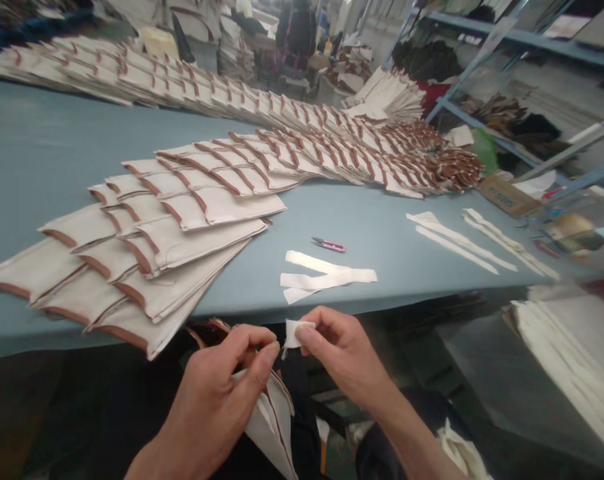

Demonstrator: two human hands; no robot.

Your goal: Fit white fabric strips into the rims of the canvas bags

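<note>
My right hand (345, 353) pinches a small white fabric strip (293, 333) between thumb and fingertips, just past the table's front edge. Close by on its left, my left hand (222, 393) is closed, thumb against forefinger. A cream fabric piece with brown trim (275, 427) hangs under the left hand, gripped in its fingers, partly hidden by the hand. Beyond the hands on the table, several white fabric strips (327, 275) lie overlapped. Just behind those strips is a pair of pink-handled thread snips (329, 245).
Overlapping cream pieces with brown edges (197, 200) spread in long rows over the blue-covered table (82, 127). More white strips (457, 240) lie to the right, near a cardboard box (509, 195). Stacked cream fabric (572, 360) stands at the lower right. Shelving (512, 143) rises behind.
</note>
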